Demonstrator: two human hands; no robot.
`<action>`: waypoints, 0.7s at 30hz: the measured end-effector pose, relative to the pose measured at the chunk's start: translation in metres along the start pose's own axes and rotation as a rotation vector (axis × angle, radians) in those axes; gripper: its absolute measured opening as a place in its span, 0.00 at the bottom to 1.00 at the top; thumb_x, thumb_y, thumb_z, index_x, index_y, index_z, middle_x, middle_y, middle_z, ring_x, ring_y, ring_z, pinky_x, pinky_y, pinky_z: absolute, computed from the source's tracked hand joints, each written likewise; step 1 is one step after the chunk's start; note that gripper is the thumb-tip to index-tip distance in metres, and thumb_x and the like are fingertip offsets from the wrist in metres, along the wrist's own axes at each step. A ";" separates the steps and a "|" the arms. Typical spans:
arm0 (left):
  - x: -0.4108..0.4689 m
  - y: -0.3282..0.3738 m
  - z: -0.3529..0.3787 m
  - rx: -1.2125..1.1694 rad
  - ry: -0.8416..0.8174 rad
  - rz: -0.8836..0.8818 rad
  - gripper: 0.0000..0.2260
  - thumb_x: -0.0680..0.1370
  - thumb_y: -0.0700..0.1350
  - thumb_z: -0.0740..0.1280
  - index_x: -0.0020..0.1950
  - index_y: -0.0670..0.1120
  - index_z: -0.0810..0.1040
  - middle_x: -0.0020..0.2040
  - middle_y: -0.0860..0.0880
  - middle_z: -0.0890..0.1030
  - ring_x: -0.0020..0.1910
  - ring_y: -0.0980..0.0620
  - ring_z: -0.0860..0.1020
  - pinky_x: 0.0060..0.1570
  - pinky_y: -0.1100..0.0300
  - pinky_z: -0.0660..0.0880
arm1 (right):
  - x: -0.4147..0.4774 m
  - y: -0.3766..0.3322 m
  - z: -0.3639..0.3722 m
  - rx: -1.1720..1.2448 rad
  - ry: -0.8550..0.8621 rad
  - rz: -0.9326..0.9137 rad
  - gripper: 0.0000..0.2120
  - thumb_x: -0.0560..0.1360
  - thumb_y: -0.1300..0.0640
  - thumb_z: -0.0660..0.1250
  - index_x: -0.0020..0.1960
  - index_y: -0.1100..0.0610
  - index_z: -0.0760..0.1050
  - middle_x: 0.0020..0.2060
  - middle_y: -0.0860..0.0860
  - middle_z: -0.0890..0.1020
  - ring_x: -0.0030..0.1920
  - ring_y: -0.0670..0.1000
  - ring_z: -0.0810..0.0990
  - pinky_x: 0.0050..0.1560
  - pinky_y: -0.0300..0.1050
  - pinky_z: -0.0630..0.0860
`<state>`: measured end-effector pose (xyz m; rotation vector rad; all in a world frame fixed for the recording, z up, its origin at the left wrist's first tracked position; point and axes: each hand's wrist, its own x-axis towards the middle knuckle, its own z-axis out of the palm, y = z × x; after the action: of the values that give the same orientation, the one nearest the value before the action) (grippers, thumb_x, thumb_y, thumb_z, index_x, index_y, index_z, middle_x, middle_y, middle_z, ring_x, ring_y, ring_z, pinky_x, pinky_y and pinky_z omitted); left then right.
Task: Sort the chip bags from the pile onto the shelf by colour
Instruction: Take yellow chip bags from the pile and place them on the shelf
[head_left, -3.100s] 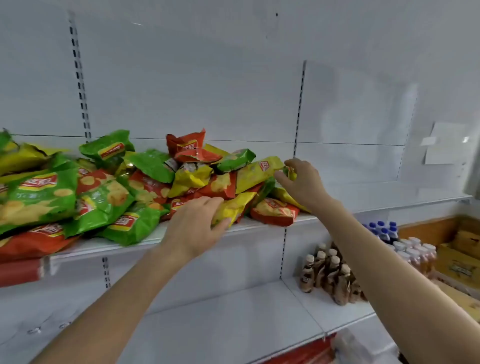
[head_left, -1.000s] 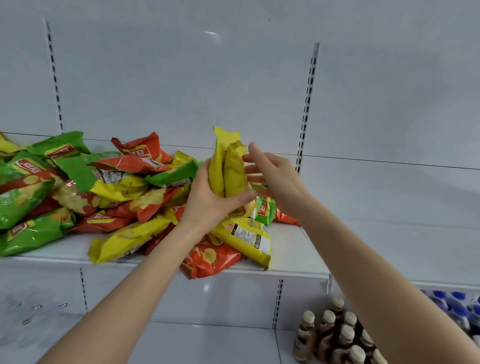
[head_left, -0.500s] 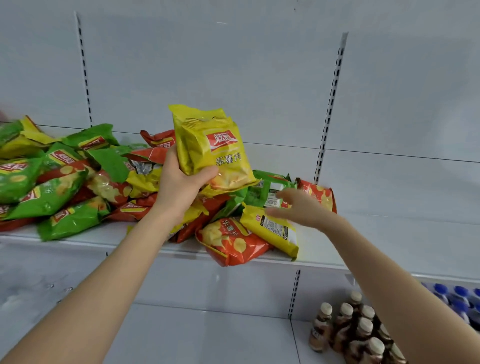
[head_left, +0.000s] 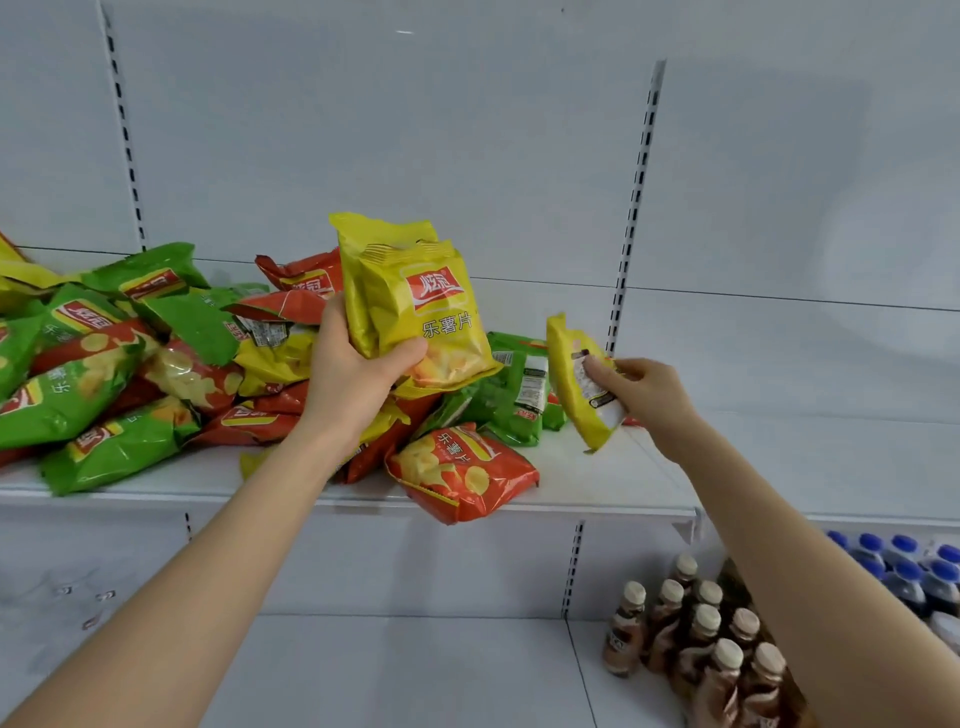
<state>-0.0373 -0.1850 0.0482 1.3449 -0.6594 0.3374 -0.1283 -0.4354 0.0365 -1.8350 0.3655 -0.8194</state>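
Yellow bags (head_left: 415, 306), two of them, stand upright in my left hand (head_left: 353, 374), fingers curled round them above the pile (head_left: 156, 364). My right hand (head_left: 644, 389) now pinches a third yellow bag (head_left: 576, 379), just raised off the shelf (head_left: 597, 483), so I judge the yellow group is growing.

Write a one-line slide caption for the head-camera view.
Left hand grips two yellow chip bags; right hand pinches a third yellow bag beside the mixed pile.
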 end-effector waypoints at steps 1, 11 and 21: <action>-0.002 0.001 0.005 0.004 -0.005 0.007 0.28 0.70 0.37 0.74 0.66 0.50 0.66 0.54 0.57 0.75 0.51 0.61 0.75 0.47 0.68 0.73 | -0.003 -0.006 -0.006 0.114 0.019 0.018 0.15 0.74 0.51 0.68 0.49 0.64 0.78 0.33 0.52 0.77 0.28 0.43 0.76 0.28 0.34 0.71; -0.041 0.000 0.123 -0.214 -0.255 -0.068 0.25 0.68 0.35 0.75 0.59 0.49 0.69 0.50 0.53 0.79 0.48 0.56 0.79 0.45 0.65 0.78 | -0.032 -0.017 -0.050 -0.061 0.288 -0.174 0.04 0.75 0.51 0.67 0.42 0.50 0.77 0.45 0.47 0.79 0.48 0.46 0.78 0.49 0.41 0.74; -0.072 0.005 0.262 -0.294 -0.395 -0.135 0.27 0.68 0.38 0.76 0.61 0.51 0.67 0.53 0.53 0.77 0.52 0.52 0.78 0.45 0.56 0.80 | -0.047 0.007 -0.184 -0.131 0.175 -0.185 0.15 0.72 0.60 0.70 0.56 0.53 0.70 0.45 0.52 0.79 0.39 0.46 0.80 0.35 0.44 0.80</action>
<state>-0.1596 -0.4267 0.0294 1.1719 -0.9025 -0.1375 -0.2870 -0.5381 0.0537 -1.9448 0.3715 -1.1102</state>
